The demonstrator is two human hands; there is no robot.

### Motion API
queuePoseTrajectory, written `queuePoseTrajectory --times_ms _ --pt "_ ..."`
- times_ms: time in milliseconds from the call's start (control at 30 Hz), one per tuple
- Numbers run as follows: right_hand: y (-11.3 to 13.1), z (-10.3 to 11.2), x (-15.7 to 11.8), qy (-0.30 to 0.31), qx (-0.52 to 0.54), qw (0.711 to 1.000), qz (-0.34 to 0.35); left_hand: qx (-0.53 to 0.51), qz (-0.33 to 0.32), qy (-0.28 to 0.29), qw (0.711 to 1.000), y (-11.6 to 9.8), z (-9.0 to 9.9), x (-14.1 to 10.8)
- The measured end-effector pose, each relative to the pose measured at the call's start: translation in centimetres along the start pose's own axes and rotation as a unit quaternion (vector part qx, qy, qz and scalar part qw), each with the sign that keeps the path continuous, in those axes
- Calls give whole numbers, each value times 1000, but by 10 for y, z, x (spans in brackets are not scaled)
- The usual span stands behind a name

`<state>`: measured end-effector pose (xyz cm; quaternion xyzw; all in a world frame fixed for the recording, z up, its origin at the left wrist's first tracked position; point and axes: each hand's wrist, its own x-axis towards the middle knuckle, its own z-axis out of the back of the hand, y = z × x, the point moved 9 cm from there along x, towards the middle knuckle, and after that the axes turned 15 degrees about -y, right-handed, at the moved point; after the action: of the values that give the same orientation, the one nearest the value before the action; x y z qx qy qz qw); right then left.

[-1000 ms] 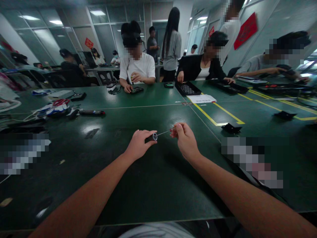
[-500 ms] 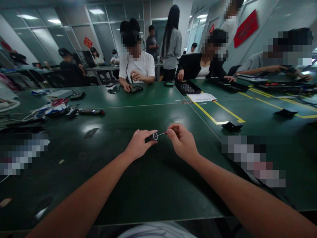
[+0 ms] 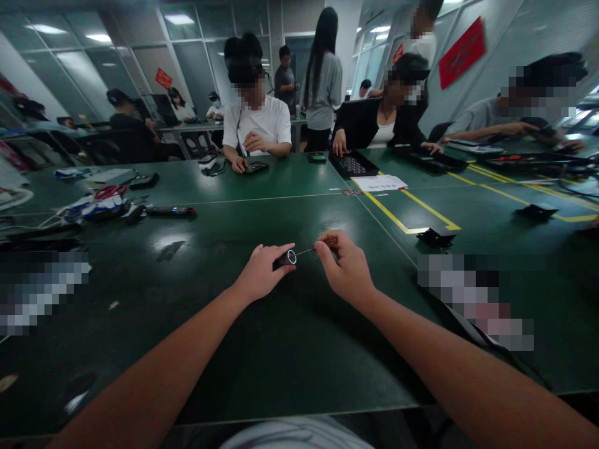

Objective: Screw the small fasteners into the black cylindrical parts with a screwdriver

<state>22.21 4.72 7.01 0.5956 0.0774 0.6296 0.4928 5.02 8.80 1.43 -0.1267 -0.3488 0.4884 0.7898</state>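
Near the middle of the green table, my left hand (image 3: 262, 269) is closed around a small black flashlight (image 3: 285, 258), its silvery ring end facing right. My right hand (image 3: 345, 262), just to the right, pinches a thin screwdriver (image 3: 305, 251). Its slim metal shaft points left, with the tip at the flashlight's ringed end. A bit of red shows by the fingertips, and most of the handle is hidden in the hand. Whether the tip touches the flashlight or goes into it, I cannot tell.
On the left lie a dark pen-like tool (image 3: 171, 211) and a heap of cables and cloth (image 3: 107, 202). Black parts (image 3: 437, 237) sit right of my hands. Across the table, people work beside a black tray (image 3: 354, 165) and a white paper (image 3: 380, 183).
Both hands keep nearly the same place and grip. The flashlight's ringed end looks slightly turned, and the screwdriver has shifted very little; the whole view has moved slightly.
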Motion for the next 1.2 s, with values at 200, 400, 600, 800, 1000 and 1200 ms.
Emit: queuePoseTrajectory --times_ms 200,400,600,800,1000,1200 --pt "16 0 -3 4 -26 997 68 -17 7 -21 1000 -4 5 1" --pt "14 3 1 -11 -42 997 67 -5 9 -13 1000 -4 5 1" --pt "12 5 0 -5 -19 999 49 -9 5 -11 1000 -3 4 0" --pt "7 0 1 14 -27 999 30 3 -8 -12 1000 -4 5 -1" --pt "5 -1 2 20 -24 999 23 13 -6 -5 1000 -3 2 -1" --pt "2 0 4 10 -22 1000 13 8 -1 -12 1000 -1 3 -1"
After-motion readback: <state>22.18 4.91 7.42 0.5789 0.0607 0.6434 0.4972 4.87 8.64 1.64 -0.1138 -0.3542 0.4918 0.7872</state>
